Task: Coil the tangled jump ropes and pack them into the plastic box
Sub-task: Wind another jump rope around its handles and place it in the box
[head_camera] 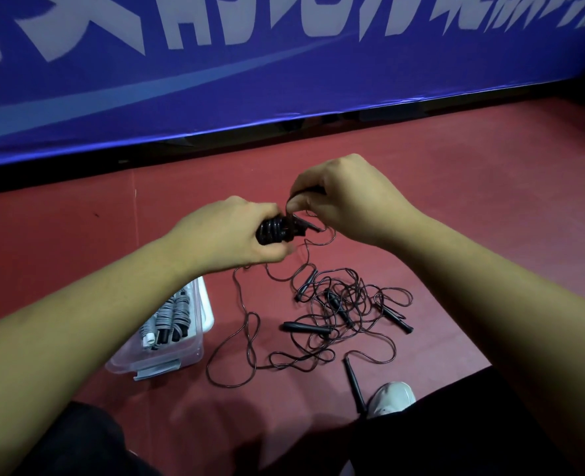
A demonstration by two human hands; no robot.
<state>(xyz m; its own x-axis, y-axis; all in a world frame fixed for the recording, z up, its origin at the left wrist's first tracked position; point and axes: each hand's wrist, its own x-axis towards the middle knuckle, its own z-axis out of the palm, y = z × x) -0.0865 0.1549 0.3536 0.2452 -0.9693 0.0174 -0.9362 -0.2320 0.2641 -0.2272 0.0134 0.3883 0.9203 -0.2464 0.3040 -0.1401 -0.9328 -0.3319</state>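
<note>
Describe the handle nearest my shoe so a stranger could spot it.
On the red floor below the blue banner, right of the clear box, lies a rope tangle. The handle is the lone black stick outside it, its end by the white shoe.

plastic box (181,355) half hidden under left forearm (88,304)

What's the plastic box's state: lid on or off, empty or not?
Open and partly filled: no lid shows on the plastic box, and coiled grey ropes lie inside it.
</note>
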